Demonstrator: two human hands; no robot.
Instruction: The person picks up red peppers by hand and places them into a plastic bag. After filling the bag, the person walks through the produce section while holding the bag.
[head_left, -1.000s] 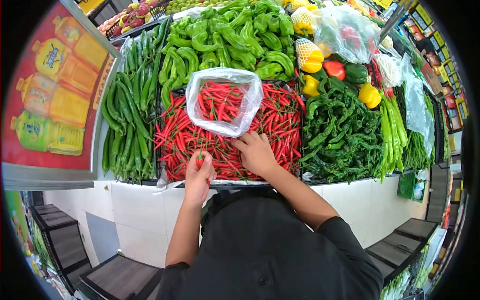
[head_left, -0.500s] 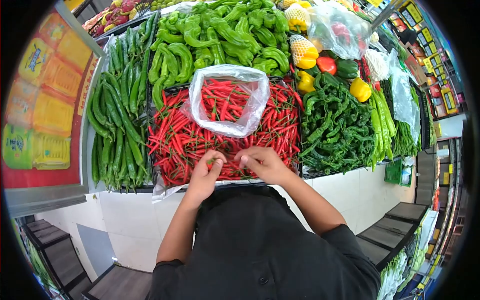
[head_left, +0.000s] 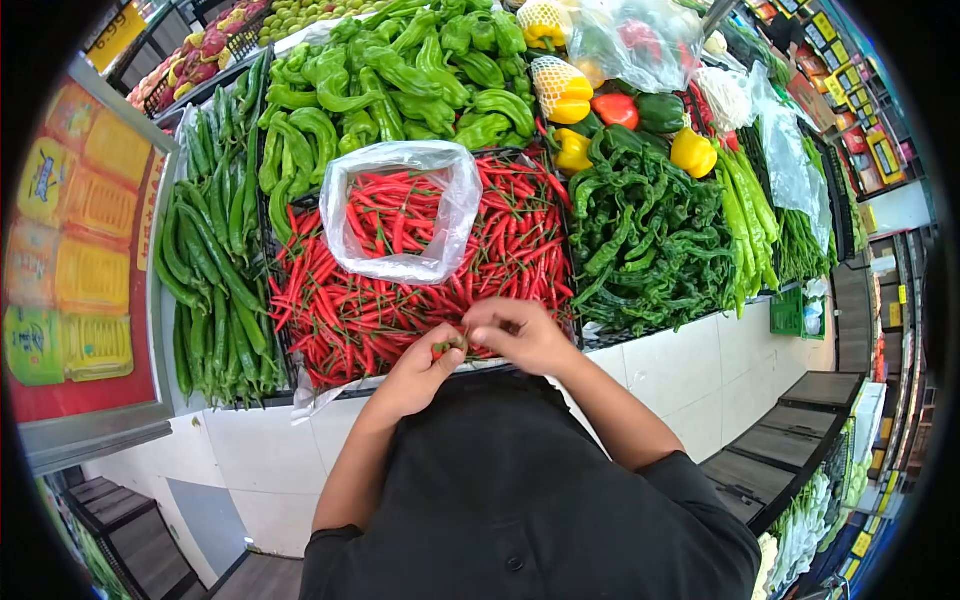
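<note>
Red chilies fill a black crate in front of me. An open clear plastic bag with its rim folded out rests on them, with red chilies inside. My left hand, at the crate's near edge, is closed around a small red chili with a green stem. Beside it on the right, my right hand has its fingers curled in a pinch against the left fingertips; whatever is between them is too small to make out. Both hands are nearer to me than the bag.
Long green peppers lie left of the crate, light green peppers behind it. Dark wrinkled peppers and yellow peppers are on the right. A glass-sided case stands at far left.
The stall and bag have shifted left in view as the camera moved. My hands have come together, and a chili now shows in my left hand.
</note>
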